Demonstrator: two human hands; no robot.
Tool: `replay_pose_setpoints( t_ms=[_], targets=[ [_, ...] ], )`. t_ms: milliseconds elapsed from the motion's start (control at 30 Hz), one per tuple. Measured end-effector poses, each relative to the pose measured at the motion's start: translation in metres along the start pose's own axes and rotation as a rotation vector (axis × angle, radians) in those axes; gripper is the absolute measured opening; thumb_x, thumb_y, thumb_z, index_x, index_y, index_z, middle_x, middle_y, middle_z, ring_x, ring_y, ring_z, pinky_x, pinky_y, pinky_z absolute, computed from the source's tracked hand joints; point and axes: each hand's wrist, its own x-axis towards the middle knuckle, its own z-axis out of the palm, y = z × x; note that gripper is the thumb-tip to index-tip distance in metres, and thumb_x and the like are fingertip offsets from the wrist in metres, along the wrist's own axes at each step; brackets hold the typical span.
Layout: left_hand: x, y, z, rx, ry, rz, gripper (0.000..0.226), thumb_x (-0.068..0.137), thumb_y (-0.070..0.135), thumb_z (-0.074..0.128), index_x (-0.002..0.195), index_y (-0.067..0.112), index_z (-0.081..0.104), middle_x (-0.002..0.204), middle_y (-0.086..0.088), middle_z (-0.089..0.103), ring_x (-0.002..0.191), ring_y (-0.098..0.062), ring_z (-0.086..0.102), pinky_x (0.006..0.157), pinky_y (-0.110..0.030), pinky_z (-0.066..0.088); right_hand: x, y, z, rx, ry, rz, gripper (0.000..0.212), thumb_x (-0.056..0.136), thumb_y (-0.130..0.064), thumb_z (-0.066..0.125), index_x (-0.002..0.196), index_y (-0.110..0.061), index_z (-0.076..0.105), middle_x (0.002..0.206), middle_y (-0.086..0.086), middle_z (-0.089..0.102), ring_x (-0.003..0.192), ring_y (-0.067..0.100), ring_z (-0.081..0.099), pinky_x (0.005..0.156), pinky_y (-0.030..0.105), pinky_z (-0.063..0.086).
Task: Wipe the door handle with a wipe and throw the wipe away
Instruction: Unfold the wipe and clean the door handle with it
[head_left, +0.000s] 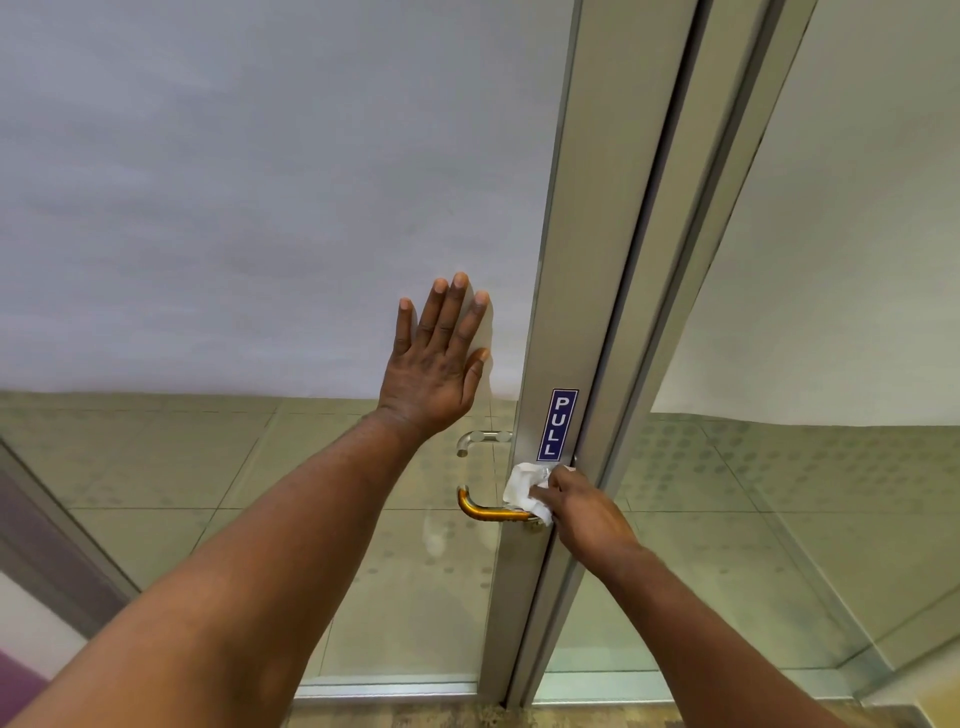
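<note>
Right hand is closed around a crumpled white wipe, which is pressed against the door handle at the end where the handle meets the metal door stile. The handle is a brass-coloured lever whose long axis runs horizontally, away from the stile toward the left, ending in a short upturned bend at its free end. The wipe covers the stile end of the lever; the free end is left bare. A second, silver-coloured handle is seen just above, apparently on the far side of the glass, also lying horizontally. A blue vertical sticker reading "PULL" is fixed to the stile directly above the wipe.

The right forearm is brought in from the lower right, with the wrist bent and the fingers curled over the wipe. The left hand is laid flat and open against the glass door panel, fingers spread and pointing upward, holding nothing; it is placed above and to the left of the handles, with the left forearm extended from the lower left.

The upper part of the door panel is frosted, the lower part clear. Through the clear glass a tiled floor is visible. A further glazed panel stands to the right of the stile.
</note>
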Motion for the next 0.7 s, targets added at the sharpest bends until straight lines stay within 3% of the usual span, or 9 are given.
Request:
replay_pose_setpoints(
  t_ms=[133, 267, 333, 500, 700],
  targets=[
    [0.0, -0.001, 0.001, -0.006, 0.004, 0.0, 0.074, 0.107, 0.044, 0.028, 0.163, 0.021, -0.015, 0.167, -0.003, -0.033, 0.155, -0.021, -0.028, 0.125, -0.047, -0.018, -0.007, -0.002, 0.006, -0.125, 0.051, -0.072, 0.048, 0.078, -0.017, 0.08, 0.124, -0.026, 0.068, 0.112, 0.001, 0.063, 0.109, 0.024, 0.057, 0.089, 0.036, 0.05],
    [0.001, -0.001, 0.002, -0.006, 0.013, 0.004, 0.074, 0.107, 0.043, 0.029, 0.163, 0.02, -0.014, 0.168, -0.003, -0.032, 0.156, -0.022, -0.027, 0.125, -0.047, -0.017, -0.012, -0.002, 0.012, -0.179, 0.123, -0.115, 0.047, 0.076, -0.019, 0.081, 0.12, -0.025, 0.067, 0.126, 0.0, 0.063, 0.127, 0.025, 0.052, 0.112, 0.044, 0.03],
    [0.0, -0.002, 0.002, -0.002, 0.02, 0.007, 0.075, 0.107, 0.043, 0.03, 0.163, 0.02, -0.013, 0.168, -0.003, -0.031, 0.156, -0.022, -0.027, 0.125, -0.047, -0.017, -0.013, -0.005, 0.013, -0.21, 0.109, -0.117, 0.051, 0.076, -0.016, 0.081, 0.123, -0.024, 0.064, 0.13, 0.0, 0.062, 0.132, 0.026, 0.05, 0.117, 0.047, 0.029],
    [0.0, -0.001, 0.003, 0.002, 0.039, 0.014, 0.075, 0.107, 0.043, 0.03, 0.163, 0.02, -0.013, 0.169, -0.004, -0.03, 0.156, -0.022, -0.026, 0.125, -0.046, -0.019, -0.014, -0.009, 0.015, -0.252, 0.055, -0.117, 0.057, 0.073, -0.015, 0.083, 0.125, -0.021, 0.06, 0.131, 0.004, 0.063, 0.134, 0.029, 0.051, 0.116, 0.052, 0.033],
    [0.0, -0.002, 0.003, 0.014, 0.028, 0.008, 0.076, 0.107, 0.042, 0.033, 0.163, 0.019, -0.013, 0.168, -0.004, -0.031, 0.156, -0.022, -0.027, 0.125, -0.047, -0.019, -0.011, -0.017, 0.03, -0.292, 0.091, -0.155, 0.031, 0.09, -0.022, 0.061, 0.12, -0.016, 0.055, 0.123, 0.011, 0.061, 0.125, 0.031, 0.052, 0.116, 0.052, 0.032]
  ],
)
